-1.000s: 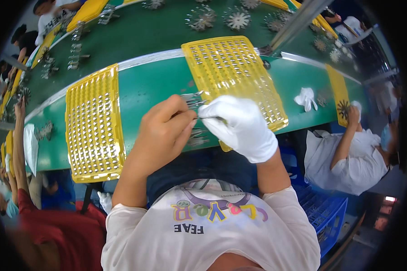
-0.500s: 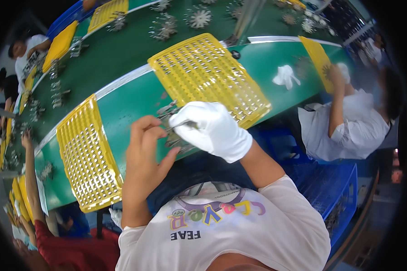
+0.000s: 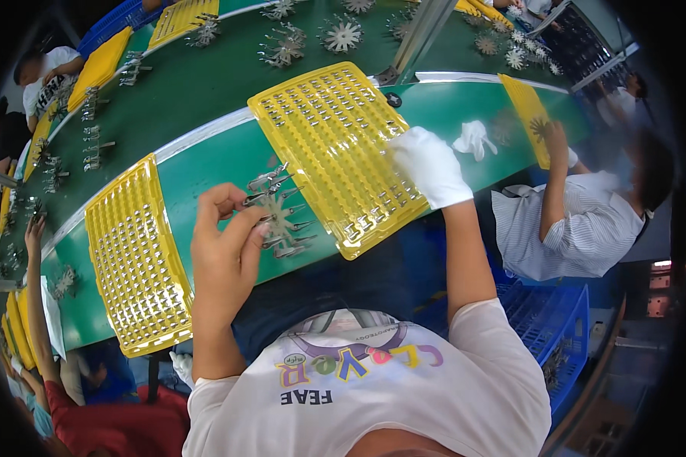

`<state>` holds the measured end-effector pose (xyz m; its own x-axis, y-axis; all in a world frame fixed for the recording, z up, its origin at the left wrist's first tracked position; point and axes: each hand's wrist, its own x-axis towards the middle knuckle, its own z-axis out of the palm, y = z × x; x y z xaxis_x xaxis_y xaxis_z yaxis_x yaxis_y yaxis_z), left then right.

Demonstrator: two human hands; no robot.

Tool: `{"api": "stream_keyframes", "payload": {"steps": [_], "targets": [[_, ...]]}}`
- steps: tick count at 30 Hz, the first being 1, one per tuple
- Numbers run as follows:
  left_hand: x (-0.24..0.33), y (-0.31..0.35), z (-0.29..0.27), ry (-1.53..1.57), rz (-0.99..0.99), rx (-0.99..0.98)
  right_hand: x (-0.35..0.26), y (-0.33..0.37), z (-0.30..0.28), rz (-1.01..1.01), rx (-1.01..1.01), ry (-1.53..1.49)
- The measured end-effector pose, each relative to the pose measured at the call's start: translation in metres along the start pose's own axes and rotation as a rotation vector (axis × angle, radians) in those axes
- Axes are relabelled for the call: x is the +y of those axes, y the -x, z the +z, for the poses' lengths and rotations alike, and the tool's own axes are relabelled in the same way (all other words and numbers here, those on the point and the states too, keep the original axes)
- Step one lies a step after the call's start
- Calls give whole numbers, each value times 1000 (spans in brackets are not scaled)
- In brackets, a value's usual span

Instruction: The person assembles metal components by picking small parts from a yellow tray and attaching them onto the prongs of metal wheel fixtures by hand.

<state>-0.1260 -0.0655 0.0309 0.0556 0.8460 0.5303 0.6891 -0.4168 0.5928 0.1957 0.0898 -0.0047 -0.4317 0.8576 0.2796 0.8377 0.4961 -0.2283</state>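
Sleeves and chest of a white T-shirt with multicoloured print (image 3: 358, 388) lie nearest; clock directions run from that chest, twelve straight ahead. At three o'clock stands a blue slatted plastic crate (image 3: 568, 324), and toward nine sits a co-worker in dark red clothing (image 3: 126, 423).

At half past ten is the bare left hand (image 3: 229, 240), fingers curled part-way, thumb and fingertips gripping the near-left prongs of a star-shaped silvery metal fixture with clip-like arms (image 3: 279, 218). That fixture is at eleven o'clock, over the bright green worktop (image 3: 213, 174), just beside a yellow moulded plastic tray (image 3: 335, 156). Rows of small shiny metal pieces line this tray, which lies at twelve. The white-gloved right hand (image 3: 434, 167) is over its right side, fingers bunched and blurred; whether they hold anything, I cannot tell.

Toward ten, a second yellow tray with similar rows (image 3: 137, 266) lies on the worktop. A crumpled white glove or cloth (image 3: 474, 140) is at one; beyond, at two, sits a co-worker in a pale striped shirt (image 3: 579, 221).

Farther, across twelve, runs a dark green belt-like surface (image 3: 206, 99) bearing more star-shaped metal fixtures (image 3: 342, 36).
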Motion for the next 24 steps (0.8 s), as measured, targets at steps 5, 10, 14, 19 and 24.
{"api": "stream_keyframes", "payload": {"steps": [5,10,14,19,24], "targets": [[4,-5,-3,6,-4,-13,11,-13,27,-59,-124,358],[5,-3,-10,-62,-47,-22,10,-29,28,-151,-133,409],[2,-5,-10,-143,4,15,6,-15,18,-125,104,11],[6,-4,-8,31,3,-19,-98,6,-15,-84,9,-705],[8,-5,-3,52,36,7,-137,7,-15,-203,12,-745]]}}
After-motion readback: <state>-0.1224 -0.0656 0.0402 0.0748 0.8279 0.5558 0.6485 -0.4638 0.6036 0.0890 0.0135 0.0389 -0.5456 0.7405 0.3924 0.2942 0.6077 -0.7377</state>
